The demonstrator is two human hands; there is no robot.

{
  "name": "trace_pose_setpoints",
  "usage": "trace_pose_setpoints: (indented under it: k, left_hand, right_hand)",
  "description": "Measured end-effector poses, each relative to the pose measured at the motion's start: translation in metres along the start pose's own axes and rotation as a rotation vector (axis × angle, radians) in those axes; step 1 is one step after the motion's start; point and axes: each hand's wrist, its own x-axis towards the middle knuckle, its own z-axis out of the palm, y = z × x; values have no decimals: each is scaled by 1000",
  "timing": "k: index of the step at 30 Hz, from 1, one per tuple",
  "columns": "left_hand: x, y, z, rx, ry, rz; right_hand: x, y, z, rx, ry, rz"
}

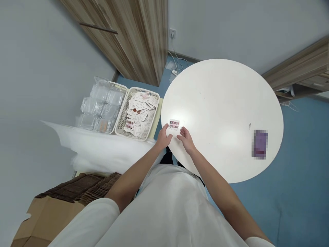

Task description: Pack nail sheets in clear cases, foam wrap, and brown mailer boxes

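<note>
A small white card (174, 125) with two rows of dark red round pictures lies near the left edge of the round white table (221, 92). At the card's left side is my left hand (163, 138), its thumb and fingers apart and its fingertips close to the card's edge. To the right of the card is my right hand (187, 139), fingers spread and slightly curled, with nothing in it. Whether the left fingertips touch the card is too small to tell.
Left of the table, a white basket (119, 128) holds many printed cards (140, 113). Another beside it holds clear plastic packs (104, 103). White foam sheeting (110, 151) and folded cardboard (56, 212) lie nearer. A blurred purple item (259, 144) rests on the table's right.
</note>
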Motion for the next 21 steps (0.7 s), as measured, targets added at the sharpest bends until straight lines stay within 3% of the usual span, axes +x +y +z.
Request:
trace_pose_setpoints:
  k: [5, 9, 12, 17, 21]
  left_hand:
    - [-23, -2, 6, 14, 45, -73]
    - [-54, -7, 16, -32, 45, -93]
    - [-79, -13, 25, -65, 42, -119]
    - [-122, -19, 34, -40, 41, -127]
    - [-148, -16, 25, -9, 26, -137]
  right_hand:
    - [-27, 2, -24, -119, -123, 22]
    - [-48, 18, -50, -266, -154, 14]
    - [-58, 37, -67, -512, -150, -113]
    - [-66, 62, -84, -755, -253, -320]
    - [-64, 65, -85, -893, -287, -430]
